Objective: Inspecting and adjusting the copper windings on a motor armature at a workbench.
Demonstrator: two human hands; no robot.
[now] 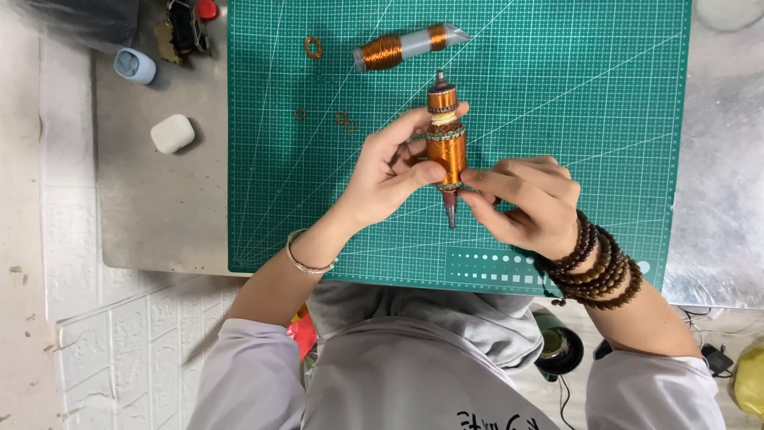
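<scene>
In the head view, the left hand (pixel 387 171) grips a copper-wound motor rotor (pixel 446 147) upright over the green cutting mat (pixel 557 95) on the desk. The right hand (pixel 529 203) pinches the rotor's lower end. A copper wire spool (pixel 406 46) lies on the mat beyond it.

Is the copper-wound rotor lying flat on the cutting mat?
No, both hands, left hand and right hand, hold the rotor above the green cutting mat.

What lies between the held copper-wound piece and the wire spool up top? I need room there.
Head view: only bare green cutting mat between copper-wound piece and wire spool.
</scene>
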